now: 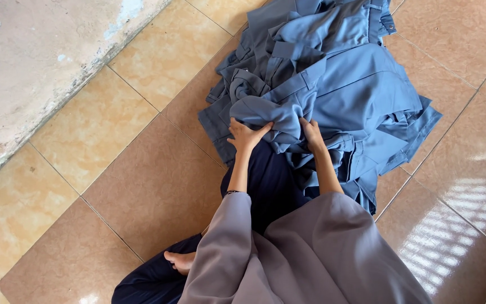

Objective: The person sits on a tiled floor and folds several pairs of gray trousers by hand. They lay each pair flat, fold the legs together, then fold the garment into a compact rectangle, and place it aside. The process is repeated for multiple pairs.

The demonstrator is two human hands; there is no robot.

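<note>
Seated on the tiled floor (142, 186), I have both hands on a heap of blue-grey garments (333, 84) lying ahead of my knees. My left hand (245, 135) has its grip clamped on a bunched fold of the nearest garment (271, 115), thumb over the cloth. My right hand (312, 133) pinches the same fold from the other side; its fingertips are buried in the fabric and cannot be made out. The heap is cut off by the top edge of the view. My grey sleeves (310, 247) and dark lap hide the heap's near edge. A bare foot (179, 262) shows partly beneath the sleeve. A scuffed wall (29, 62) borders the floor's far left.
</note>
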